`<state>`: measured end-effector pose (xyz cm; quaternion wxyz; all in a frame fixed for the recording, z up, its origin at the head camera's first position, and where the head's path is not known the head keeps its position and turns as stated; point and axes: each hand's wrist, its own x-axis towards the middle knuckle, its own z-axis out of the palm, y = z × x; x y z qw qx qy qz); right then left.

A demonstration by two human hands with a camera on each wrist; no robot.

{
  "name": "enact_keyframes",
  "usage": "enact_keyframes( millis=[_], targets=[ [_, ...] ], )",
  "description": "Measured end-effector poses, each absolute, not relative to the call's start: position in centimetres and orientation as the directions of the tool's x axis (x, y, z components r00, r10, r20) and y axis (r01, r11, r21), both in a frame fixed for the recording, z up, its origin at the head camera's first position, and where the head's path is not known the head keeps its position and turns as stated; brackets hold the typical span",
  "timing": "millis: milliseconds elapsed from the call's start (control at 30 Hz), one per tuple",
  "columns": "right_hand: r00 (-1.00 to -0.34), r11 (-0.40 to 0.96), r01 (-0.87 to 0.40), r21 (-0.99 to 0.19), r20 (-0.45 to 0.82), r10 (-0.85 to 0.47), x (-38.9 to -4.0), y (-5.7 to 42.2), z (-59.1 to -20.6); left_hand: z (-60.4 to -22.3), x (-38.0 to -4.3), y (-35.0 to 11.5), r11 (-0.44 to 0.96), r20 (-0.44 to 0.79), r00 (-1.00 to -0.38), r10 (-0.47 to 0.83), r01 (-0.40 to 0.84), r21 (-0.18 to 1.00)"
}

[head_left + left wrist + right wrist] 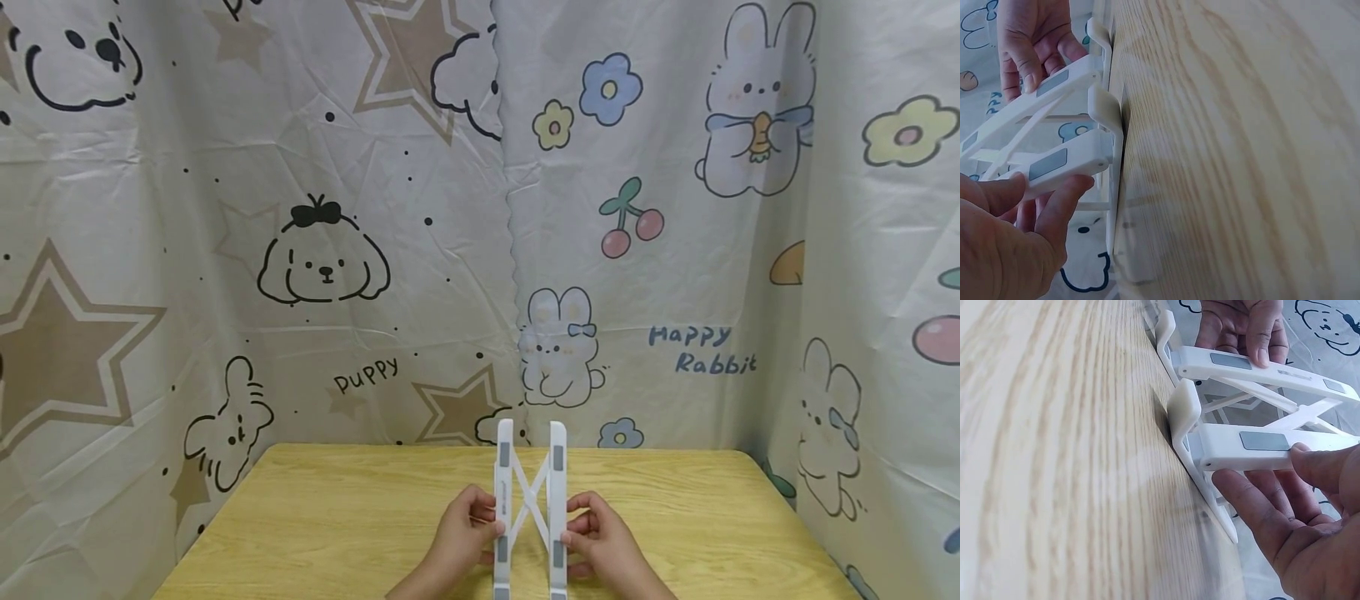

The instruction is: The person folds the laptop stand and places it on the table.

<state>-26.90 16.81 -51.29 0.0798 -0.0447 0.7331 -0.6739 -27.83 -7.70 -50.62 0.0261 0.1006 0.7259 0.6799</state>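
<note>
A white folding laptop stand (558,492) with grey rubber pads stands on the wooden table, its two long rails joined by crossed bars in an X. My left hand (459,533) grips the left rail, thumb on its face and fingers around the outer side. On the other side, my right hand (606,540) holds the right rail the same way. In the left wrist view, hooked white lips (1105,103) at the stand's lower end rest at the wood. The right wrist view shows my right thumb beside a grey pad (1264,441) and fingers beneath the rail.
The light wooden table (337,500) reaches back to a curtain (450,250) printed with puppies, stars, rabbits and flowers. More of this cloth hangs along the left and right sides. The table's far edge lies just behind the stand's top.
</note>
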Motion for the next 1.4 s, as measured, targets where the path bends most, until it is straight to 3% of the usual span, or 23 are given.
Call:
enact_keyframes(
  millis=[1400],
  targets=[
    [-0.984,0.056,-0.009,-0.998,-0.001,-0.176,-26.9,15.5,-51.8,-51.3,-28.1,-5.5,0.075,0.142,-0.974,0.175,0.157,0.985]
  ],
)
